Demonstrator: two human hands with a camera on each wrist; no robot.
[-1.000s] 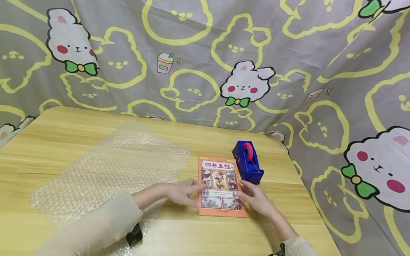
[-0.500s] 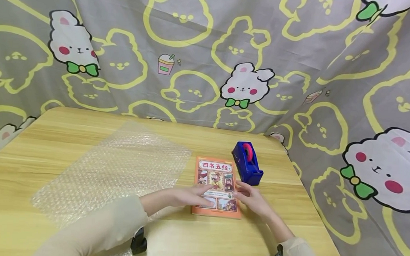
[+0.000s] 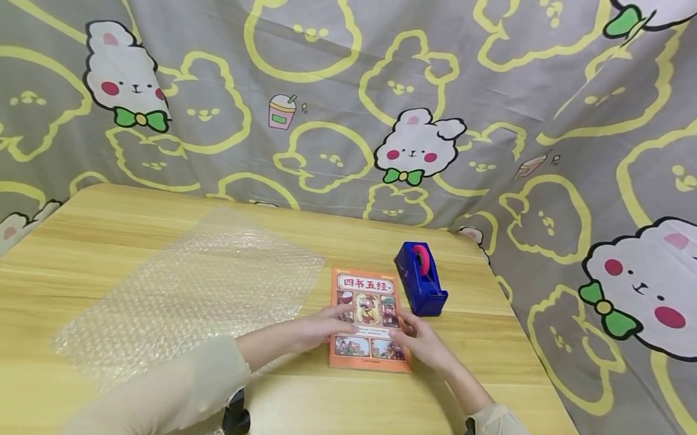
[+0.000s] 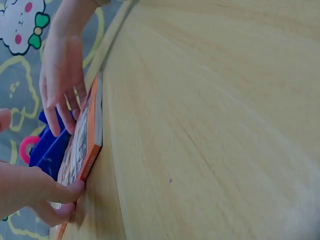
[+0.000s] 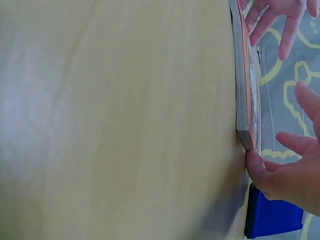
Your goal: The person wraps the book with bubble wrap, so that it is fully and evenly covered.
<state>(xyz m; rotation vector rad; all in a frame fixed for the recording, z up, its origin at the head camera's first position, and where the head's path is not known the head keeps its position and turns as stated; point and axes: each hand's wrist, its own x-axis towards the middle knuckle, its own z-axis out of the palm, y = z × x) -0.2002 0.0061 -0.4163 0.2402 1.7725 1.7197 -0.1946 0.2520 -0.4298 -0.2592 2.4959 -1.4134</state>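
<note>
An orange picture book (image 3: 369,362) with Chinese characters on its cover lies flat on the table. My left hand (image 3: 311,330) is at its left side, its fingertips touching the spine edge in the left wrist view. On the opposite side, my right hand (image 3: 427,345) has fingers against the book's right edge; in the right wrist view one fingertip touches near the corner and the other fingers are spread. Neither hand visibly curls round the book. Left of it lies a clear sheet of bubble wrap (image 3: 201,282), partly covered by my left forearm.
A blue tape dispenser (image 3: 422,285) with a pink roll stands just beyond the book's upper right corner. The wooden table (image 3: 336,416) runs back to a grey patterned curtain (image 3: 332,97), which also hangs along the right side.
The book has shifted slightly left. My left hand reached over its cover, then drew back to the left edge; my right hand followed the book's right edge leftward.
</note>
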